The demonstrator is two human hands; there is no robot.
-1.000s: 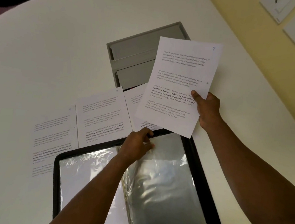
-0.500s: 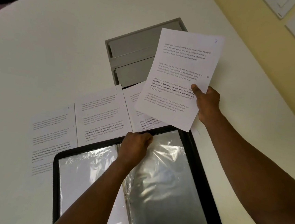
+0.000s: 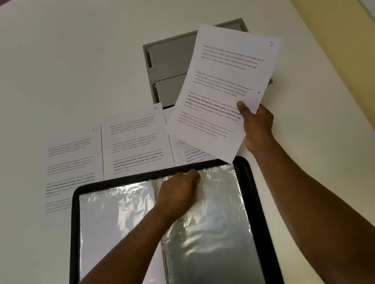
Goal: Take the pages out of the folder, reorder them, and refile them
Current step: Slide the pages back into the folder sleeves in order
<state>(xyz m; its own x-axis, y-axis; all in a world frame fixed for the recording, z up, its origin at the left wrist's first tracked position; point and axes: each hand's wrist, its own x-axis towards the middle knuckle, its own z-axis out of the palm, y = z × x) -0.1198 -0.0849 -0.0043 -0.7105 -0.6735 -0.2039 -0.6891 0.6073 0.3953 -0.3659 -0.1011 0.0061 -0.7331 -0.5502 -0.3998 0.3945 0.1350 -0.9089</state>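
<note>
While held above the counter — page 7 [image 3: 222, 92]: gripped at its right edge by the right hand [image 3: 257, 123], thumb on the printed face, other fingers hidden behind the sheet; the sheet is tilted, its top leaning right, w/ a handwritten 7 in the top right corner.
Left hand [image 3: 179, 189]: curled at the far edge of the folder, near the spine; fingers are closed on the top of a clear sleeve [image 3: 216, 217], tho the exact pinch is hidden by the knuckles.
Folder [image 3: 263, 218]: laid open on the near part of the counter, black border, shiny plastic sleeves on both halves; its far edge is laid over the near ends of the loose pages.
Page 8 [image 3: 71, 165]: flat on the counter, far left of the row, partly covered by the folder's far left corner.
Page 9 [image 3: 136, 142]: flat, just right of page 8, edges touching or nearly so.
Third loose page [image 3: 190, 153]: flat, right of page 9, mostly covered by page 7; no. can't be read.
Grey tray [image 3: 165, 72]: set on the counter beyond the pages, two compartments seen, right part hidden behind page 7.
Counter [image 3: 65, 52]: white, rounded far edge.
</note>
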